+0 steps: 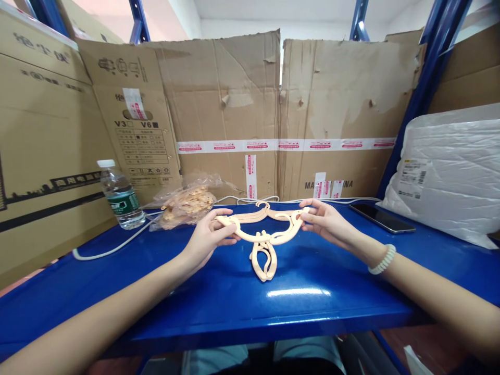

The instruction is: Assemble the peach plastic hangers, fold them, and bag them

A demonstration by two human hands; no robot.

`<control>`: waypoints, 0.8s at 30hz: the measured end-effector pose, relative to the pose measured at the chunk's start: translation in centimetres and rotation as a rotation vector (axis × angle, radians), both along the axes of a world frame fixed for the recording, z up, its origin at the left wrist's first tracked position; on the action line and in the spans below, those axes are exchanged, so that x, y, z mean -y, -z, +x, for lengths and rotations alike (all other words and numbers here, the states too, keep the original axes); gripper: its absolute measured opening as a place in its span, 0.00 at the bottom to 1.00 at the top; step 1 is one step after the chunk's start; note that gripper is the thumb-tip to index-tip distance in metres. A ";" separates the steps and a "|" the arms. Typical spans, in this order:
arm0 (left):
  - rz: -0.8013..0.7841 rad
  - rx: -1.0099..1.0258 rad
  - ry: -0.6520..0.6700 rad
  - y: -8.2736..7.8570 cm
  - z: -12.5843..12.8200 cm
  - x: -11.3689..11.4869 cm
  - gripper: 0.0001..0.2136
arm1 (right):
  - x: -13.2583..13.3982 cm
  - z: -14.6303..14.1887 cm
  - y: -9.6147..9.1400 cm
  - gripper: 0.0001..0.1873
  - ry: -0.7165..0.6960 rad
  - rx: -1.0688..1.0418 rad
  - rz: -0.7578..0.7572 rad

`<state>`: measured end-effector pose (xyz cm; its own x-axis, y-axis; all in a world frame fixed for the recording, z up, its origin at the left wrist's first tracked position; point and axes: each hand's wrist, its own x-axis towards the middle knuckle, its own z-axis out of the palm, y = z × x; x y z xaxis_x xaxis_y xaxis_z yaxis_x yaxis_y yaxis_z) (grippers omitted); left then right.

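Note:
A cream plastic folding hanger (280,239) is stretched between my two hands, its middle dipping toward me. My left hand (207,237) pinches its left end between thumb and fingers. At the opposite end, my right hand (322,221) grips the right arm near a curved hook-like part. Just below its middle, a folded hanger (255,265) of the same colour lies on the blue table (312,317). Behind the held one rest opened hangers (246,217), with a hook pointing up and away; they partly overlap in view, so their number is unclear.
A clear plastic bag (187,205) of peach-coloured pieces lies at the back left, beside a water bottle (124,200). A white cable (113,256) runs along the back. On the right are a black phone (382,217) and a white wrapped package (453,172). Cardboard (230,114) walls the rear.

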<state>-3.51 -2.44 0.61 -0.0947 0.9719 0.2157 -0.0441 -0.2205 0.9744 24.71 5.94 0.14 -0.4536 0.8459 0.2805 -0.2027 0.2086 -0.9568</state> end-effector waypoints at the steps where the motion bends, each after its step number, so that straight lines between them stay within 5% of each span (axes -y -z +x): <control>1: 0.010 -0.009 0.010 0.0 0.2 0.1 0.26 | 0.3 -0.3 0.0 0.25 -0.025 -0.008 -0.016; 6: 0.031 -0.115 0.085 0.6 1.1 0.6 0.26 | 1.8 -1.8 0.3 0.23 -0.136 -0.035 -0.002; 11: 0.059 -0.182 0.121 1.1 1.6 1.0 0.25 | 3.1 -2.4 0.5 0.12 -0.318 0.156 0.159; 14: 0.064 -0.211 0.126 1.0 1.8 1.2 0.23 | 3.6 -2.4 0.4 0.14 -0.435 0.233 0.188; 24: 0.212 -0.283 0.187 1.2 1.8 1.5 0.12 | 4.3 -2.1 -0.2 0.22 -0.459 0.298 0.319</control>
